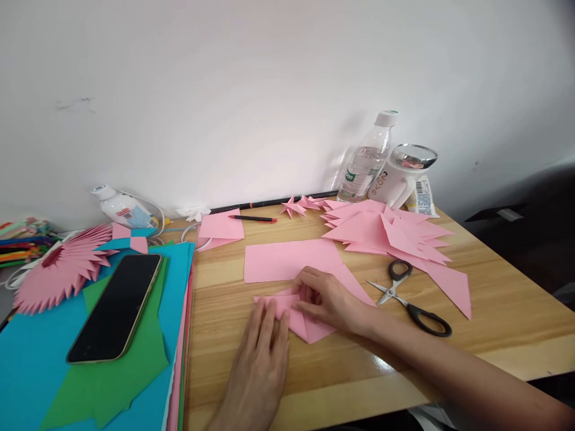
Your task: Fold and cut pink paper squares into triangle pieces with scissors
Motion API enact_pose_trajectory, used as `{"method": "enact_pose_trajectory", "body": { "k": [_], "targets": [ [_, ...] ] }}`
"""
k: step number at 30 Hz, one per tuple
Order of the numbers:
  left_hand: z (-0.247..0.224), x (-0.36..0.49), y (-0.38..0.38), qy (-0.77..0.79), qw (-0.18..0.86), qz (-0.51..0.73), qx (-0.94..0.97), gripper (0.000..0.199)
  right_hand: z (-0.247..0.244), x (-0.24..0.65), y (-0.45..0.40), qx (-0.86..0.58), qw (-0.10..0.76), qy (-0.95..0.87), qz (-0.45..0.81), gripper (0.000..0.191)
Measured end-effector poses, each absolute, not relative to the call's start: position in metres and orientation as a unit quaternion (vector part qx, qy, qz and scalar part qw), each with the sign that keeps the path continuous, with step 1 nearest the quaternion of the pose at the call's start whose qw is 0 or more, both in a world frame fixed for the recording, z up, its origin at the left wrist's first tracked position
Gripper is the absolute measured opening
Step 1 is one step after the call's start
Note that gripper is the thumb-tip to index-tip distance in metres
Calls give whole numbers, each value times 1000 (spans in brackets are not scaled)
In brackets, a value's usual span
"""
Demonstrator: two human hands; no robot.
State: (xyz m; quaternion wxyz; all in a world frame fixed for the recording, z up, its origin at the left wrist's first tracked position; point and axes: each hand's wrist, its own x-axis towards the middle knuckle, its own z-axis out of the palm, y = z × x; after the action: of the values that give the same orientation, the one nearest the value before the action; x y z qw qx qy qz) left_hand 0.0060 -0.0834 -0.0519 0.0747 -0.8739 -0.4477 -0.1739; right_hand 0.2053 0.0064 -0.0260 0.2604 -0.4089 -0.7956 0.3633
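"Paper (pixel 298 322), pink and folded, where is it?"
"Under the left hand (pixel 262 356), whose fingers are slightly spread, and the right hand (pixel 333 299), which curls; whether it pinches, one cannot tell."

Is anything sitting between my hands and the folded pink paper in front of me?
Nothing visible is in the way. The left hand rests on the folded pink paper, and the right hand is directly at it. The scissors lie off to the right, not between.
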Motion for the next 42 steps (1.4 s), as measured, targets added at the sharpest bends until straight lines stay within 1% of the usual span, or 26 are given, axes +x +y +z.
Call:
{"method": "enact_pose_trajectory", "body": {
  "k": [3, 7, 10, 15, 17, 19, 22, 28, 30, 35, 42],
  "targets": [
    [-51, 6, -83, -453, 83, -169, -871, 66, -25, 207, 6, -376, 261, -820, 344, 5],
    [-49, 5, -82, -457, 93, -167, -869, 63, -28, 210, 2, -315, 277, -850, 319, 13],
    [-47, 3, -83, -457, 98, -143, -872, 61, -32, 210, -3, -342, 303, -826, 331, 15],
    [-44, 0, -84, -440, 122, -110, -883, 62, -32, 207, -9, -374, 321, -789, 367, 14],
    [-43, 0, -85, -437, 140, -118, -881, 61, -33, 207, -10, -364, 334, -795, 352, 14],
    [-43, 1, -85, -431, 161, -127, -879, 55, -34, 207, -12, -353, 340, -808, 328, 16],
    [-44, 2, -86, -422, 175, -126, -881, 49, -38, 207, -13, -342, 334, -826, 299, 20],
    [-48, 2, -92, -452, 120, -168, -868, 59, -38, 203, -12, -345, 334, -828, 290, 22],
    [-46, 1, -92, -435, 114, -164, -878, 56, -37, 202, -12, -347, 333, -825, 298, 23],
    [-39, 2, -90, -425, 136, -136, -884, 44, -36, 205, -13, -350, 323, -819, 320, 23],
    [-39, 3, -88, -421, 164, -130, -882, 37, -35, 208, -15, -337, 289, -833, 331, 24]
  ]
}}
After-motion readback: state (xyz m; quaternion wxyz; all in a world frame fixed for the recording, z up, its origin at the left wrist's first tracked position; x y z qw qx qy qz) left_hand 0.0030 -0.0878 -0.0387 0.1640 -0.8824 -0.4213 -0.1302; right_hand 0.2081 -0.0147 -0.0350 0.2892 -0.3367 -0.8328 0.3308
